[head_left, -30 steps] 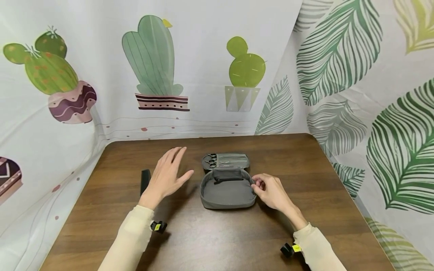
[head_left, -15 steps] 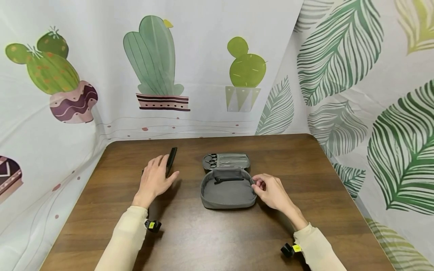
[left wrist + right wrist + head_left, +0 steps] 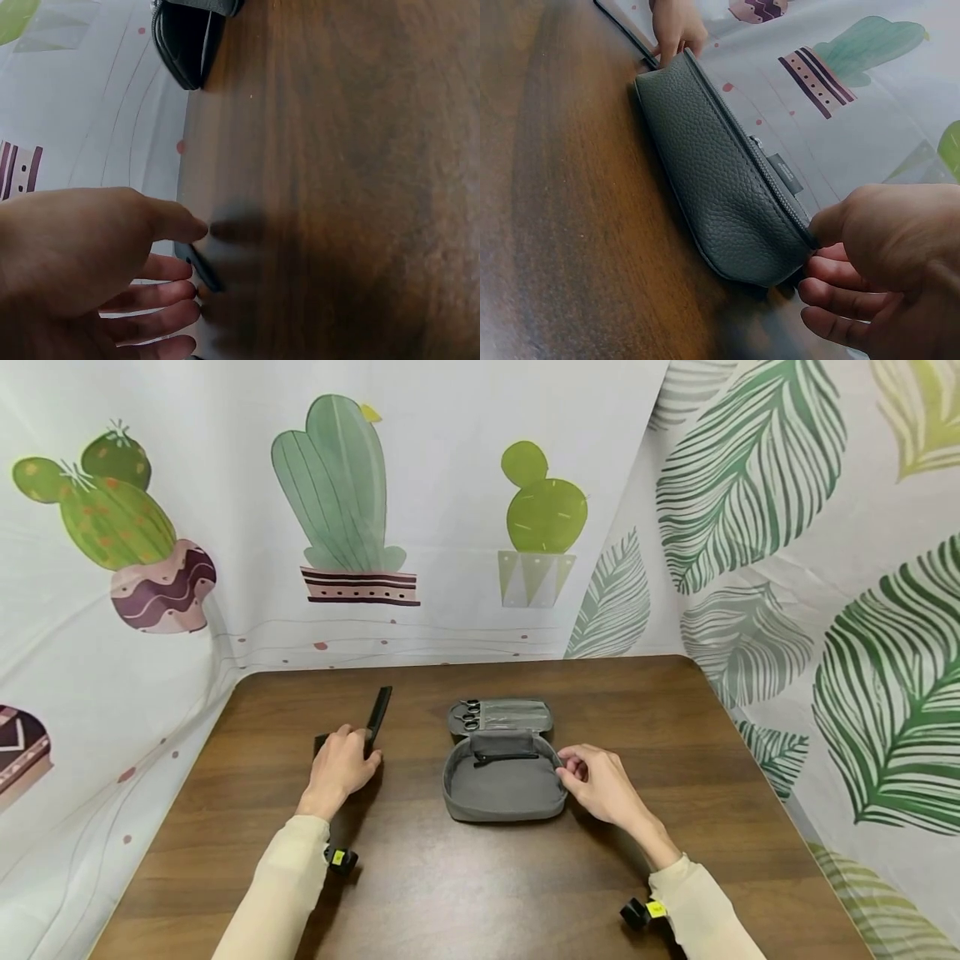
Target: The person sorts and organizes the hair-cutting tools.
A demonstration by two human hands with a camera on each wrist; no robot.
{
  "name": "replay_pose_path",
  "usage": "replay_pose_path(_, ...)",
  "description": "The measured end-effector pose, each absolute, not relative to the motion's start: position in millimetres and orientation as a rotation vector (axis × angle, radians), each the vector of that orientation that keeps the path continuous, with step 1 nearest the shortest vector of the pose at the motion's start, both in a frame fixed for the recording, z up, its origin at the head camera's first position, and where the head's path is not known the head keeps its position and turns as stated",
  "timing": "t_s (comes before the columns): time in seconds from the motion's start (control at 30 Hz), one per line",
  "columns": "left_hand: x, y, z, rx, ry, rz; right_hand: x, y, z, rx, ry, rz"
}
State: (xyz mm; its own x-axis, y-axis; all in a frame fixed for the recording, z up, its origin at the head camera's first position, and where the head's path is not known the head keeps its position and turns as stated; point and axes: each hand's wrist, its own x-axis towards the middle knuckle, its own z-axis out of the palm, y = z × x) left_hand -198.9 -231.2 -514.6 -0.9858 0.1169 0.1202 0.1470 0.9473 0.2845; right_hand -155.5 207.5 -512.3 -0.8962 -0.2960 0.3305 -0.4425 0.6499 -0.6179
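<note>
In the head view my left hand point(image 3: 341, 768) is low over the table's left side, beside a black comb point(image 3: 379, 714) that slants away from the fingers. The left wrist view shows the thumb apart from the bent fingers, whose tips overlap a dark end of the comb point(image 3: 201, 270). My right hand point(image 3: 600, 785) pinches the right rim of a grey zip case point(image 3: 504, 815) standing unzipped. Inside lies a slim black hair clip point(image 3: 506, 759). Scissors point(image 3: 471, 716) sit in the lid's clear-fronted pocket point(image 3: 513, 716), folded back behind the case.
Another black object point(image 3: 320, 742) lies left of the left hand, mostly hidden by it. The wooden table point(image 3: 480, 893) meets a printed cloth backdrop point(image 3: 450, 527) at its far edge. A small black camera point(image 3: 343, 860) sits at the left wrist.
My left hand has moved left and down toward the table, onto the near end of the comb, and its fingers have bent. The right hand stays at the case rim.
</note>
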Motion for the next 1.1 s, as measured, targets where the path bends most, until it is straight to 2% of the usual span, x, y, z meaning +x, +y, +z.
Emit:
replay_pose_path(0.6, -204, -223, -507, -0.024, -3.015, -0.459, -156, 209, -515, 0.59, -2.677, 1.081)
replay_pose_path(1.1, -201, -221, -508, -0.002, -3.077, -0.446, -157, 209, -515, 0.591, -2.68, 1.072)
